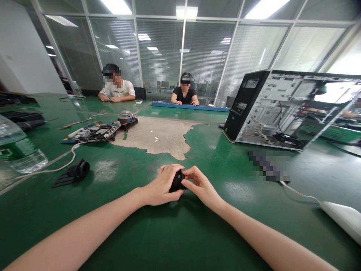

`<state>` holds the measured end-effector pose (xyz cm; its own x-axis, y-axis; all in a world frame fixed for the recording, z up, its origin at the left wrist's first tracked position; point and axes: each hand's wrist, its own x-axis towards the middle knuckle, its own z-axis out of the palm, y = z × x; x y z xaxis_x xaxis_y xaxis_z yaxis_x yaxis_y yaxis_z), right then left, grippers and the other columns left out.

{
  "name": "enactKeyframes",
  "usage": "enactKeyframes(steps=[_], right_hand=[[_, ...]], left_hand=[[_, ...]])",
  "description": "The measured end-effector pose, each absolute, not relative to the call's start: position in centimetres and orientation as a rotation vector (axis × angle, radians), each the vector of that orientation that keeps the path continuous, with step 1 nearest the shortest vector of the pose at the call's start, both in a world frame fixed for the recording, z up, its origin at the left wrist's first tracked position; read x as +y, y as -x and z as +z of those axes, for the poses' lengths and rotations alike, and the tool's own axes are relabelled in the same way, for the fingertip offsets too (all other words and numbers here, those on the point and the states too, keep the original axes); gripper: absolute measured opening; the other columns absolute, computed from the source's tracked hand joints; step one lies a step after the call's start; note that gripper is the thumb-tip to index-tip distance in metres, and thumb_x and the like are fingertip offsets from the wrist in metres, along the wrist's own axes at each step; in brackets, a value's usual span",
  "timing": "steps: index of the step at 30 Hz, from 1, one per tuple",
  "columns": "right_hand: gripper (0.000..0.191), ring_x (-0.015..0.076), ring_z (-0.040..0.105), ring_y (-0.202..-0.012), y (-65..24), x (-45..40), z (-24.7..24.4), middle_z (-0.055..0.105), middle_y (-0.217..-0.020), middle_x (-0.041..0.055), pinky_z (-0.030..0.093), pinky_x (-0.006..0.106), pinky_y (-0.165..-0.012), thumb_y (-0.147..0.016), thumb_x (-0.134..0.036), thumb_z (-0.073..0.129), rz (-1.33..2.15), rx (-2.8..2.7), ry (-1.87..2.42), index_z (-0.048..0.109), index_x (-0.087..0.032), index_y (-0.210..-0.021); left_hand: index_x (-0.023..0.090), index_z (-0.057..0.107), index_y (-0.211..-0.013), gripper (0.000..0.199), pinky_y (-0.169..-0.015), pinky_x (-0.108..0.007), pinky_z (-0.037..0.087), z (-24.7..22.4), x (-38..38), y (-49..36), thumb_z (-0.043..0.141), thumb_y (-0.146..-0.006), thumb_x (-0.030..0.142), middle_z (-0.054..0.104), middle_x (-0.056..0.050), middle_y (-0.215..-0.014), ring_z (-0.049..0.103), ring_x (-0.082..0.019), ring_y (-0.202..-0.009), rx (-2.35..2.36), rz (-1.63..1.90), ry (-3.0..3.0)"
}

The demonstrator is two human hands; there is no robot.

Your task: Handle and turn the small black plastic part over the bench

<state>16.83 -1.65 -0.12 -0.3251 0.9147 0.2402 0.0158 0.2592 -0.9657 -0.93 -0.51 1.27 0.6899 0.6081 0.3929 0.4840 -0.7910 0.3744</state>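
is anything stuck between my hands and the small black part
Nothing visible: the left hand is against the small black part, and the right hand's thumb and fingers meet its right side. The loose black piece lies well off to the left, outside that space.

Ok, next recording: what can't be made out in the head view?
In the head view:
Small black object: partly covered by the left hand and right hand.
Clear plastic bottle with green label: cut off by the left edge.
White smooth object: cut off by the right edge.
Dark elongated object: details lost to pixelation.
Small white scraps: too small to identify.
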Motion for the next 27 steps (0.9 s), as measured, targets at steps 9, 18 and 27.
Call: enactKeyframes(steps=[9,18,27], right_hand=[[0.026,0.0133,0.051,-0.088,-17.01,-1.82,-0.33,0.049,-0.091,0.0000,0.047,0.029,-0.076,-0.071,-0.025,0.061,1.242,-1.665,0.896,0.045,-0.023,-0.092],[0.017,0.0137,0.053,-0.089,-16.95,-2.11,-0.01,0.051,-0.088,-0.0003,0.046,0.030,-0.079,-0.076,-0.027,0.056,1.268,-1.672,0.844,0.043,-0.022,-0.085],[0.026,0.0150,0.055,-0.093,-16.92,-1.56,-0.33,0.052,-0.098,0.0020,0.047,0.033,-0.082,-0.074,-0.023,0.059,1.240,-1.676,0.858,0.045,-0.023,-0.096]], left_hand=[[0.020,0.023,-0.121,0.059,-0.093,-0.043,0.025,1.28,-0.70,0.87,0.054,-0.072,0.033,0.042,-0.011,-0.118,0.038,-0.024,-0.108,0.935,0.752,-2.715],[0.017,0.026,-0.119,0.057,-0.089,-0.041,0.029,0.71,-0.82,0.81,0.054,-0.072,0.031,0.042,-0.012,-0.116,0.040,-0.024,-0.105,0.967,0.795,-2.803],[0.018,0.025,-0.120,0.056,-0.091,-0.042,0.027,0.60,-0.33,0.70,0.053,-0.073,0.030,0.042,-0.012,-0.117,0.039,-0.025,-0.106,0.979,0.817,-2.805]])
